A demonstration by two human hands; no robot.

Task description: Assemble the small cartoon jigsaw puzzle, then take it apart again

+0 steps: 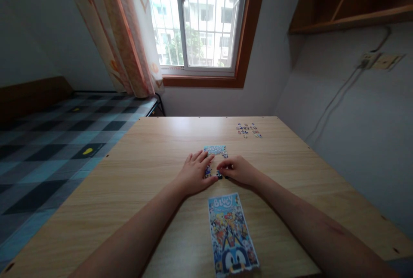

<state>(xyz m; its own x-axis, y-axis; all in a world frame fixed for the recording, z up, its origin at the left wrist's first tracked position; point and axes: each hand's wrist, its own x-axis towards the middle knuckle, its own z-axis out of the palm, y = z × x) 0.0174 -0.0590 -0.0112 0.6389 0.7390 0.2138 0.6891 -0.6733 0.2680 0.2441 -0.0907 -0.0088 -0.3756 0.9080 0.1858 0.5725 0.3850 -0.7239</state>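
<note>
Our left hand (193,172) lies flat on the table (138,192), its fingers loose and spread, and the tips touch the left edge of the half-joined puzzle (215,150). Our right hand (237,169) is just beside it. Its fingers are bent inward and the tips come together over a small dark piece (220,176) at the puzzle's near edge; we cannot tell if they grip it or only press on it.

The puzzle lies directly in front of both hands, between the fingertips, and its long axis runs away from us toward the window. The loose pieces (248,130) are well apart, far and to the right, so the right hand is nearer to them. The picture card (230,235) lies close to us, between our forearms.
</note>
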